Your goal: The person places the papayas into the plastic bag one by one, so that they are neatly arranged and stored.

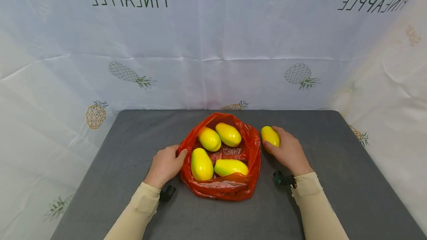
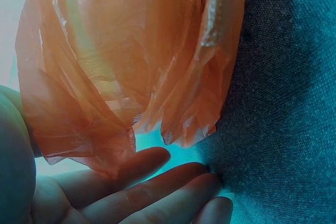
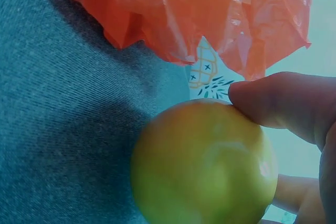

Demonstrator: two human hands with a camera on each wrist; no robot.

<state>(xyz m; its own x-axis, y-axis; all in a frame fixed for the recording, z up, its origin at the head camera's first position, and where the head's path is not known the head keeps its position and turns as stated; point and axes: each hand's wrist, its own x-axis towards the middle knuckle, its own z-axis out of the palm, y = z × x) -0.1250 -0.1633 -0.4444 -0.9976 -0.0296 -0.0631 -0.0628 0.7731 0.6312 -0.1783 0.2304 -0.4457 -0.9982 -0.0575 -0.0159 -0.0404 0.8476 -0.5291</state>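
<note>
A red plastic bag (image 1: 220,190) sits on the table with its mouth spread wide. Several yellow mangoes lie inside it, one mango (image 1: 201,165) at the front left and another mango (image 1: 228,135) at the back. At the bag's left rim, my left hand (image 1: 165,166) holds the plastic between thumb and fingers; in the left wrist view the fingers (image 2: 152,198) stretch out beside the bag's edge. My right hand (image 1: 290,150) grips one more yellow mango (image 3: 205,166), just outside the bag's right side. Thumb and fingers stand on opposite sides of this mango.
The grey table (image 1: 333,180) reaches back to a white curtain (image 1: 213,29) printed with pineapples. The same cloth hangs at both sides. A dark strap (image 1: 283,178) is on the right wrist, and another strap (image 1: 167,193) on the left.
</note>
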